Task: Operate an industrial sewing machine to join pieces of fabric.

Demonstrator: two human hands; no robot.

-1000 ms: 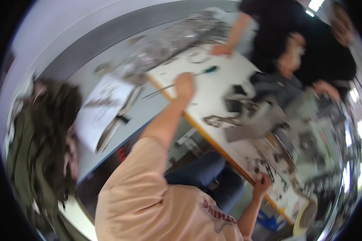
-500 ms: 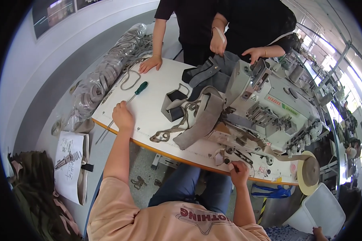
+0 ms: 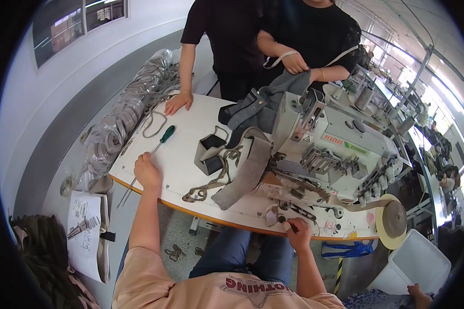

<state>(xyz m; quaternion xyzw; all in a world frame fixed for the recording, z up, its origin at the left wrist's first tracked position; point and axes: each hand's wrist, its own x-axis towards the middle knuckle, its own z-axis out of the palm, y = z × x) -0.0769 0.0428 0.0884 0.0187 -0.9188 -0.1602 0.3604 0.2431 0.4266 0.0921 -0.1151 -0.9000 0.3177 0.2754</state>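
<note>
My left hand (image 3: pixel 148 171) rests at the left front edge of the white table, fingers curled. From beneath it a thin metal tool (image 3: pixel 127 192) sticks out past the edge; its kind is unclear. Just beyond my fingertips lies a screwdriver (image 3: pixel 167 134) with a green handle, its shaft pointing towards my hand. At the front edge, below the sewing machine (image 3: pixel 340 136), my right hand (image 3: pixel 299 233) is closed in a pinch beside a small dark knob (image 3: pixel 282 219). What its fingers hold is hidden. Between my hands lie a grey fabric strip (image 3: pixel 245 177) and a brown-grey cord (image 3: pixel 196 193).
Across the table two people stand; one leans a hand (image 3: pixel 179 102) on it, the other handles grey fabric (image 3: pixel 288 85). A tape roll (image 3: pixel 395 219) sits at the right end, above a white bin (image 3: pixel 417 262). Bagged coils (image 3: pixel 121 121) line the left side.
The whole view has shifted, showing more of the far side. Opposite me, the person at the machine has lifted the grey fabric higher. My hands stay at nearly the same spots on the table.
</note>
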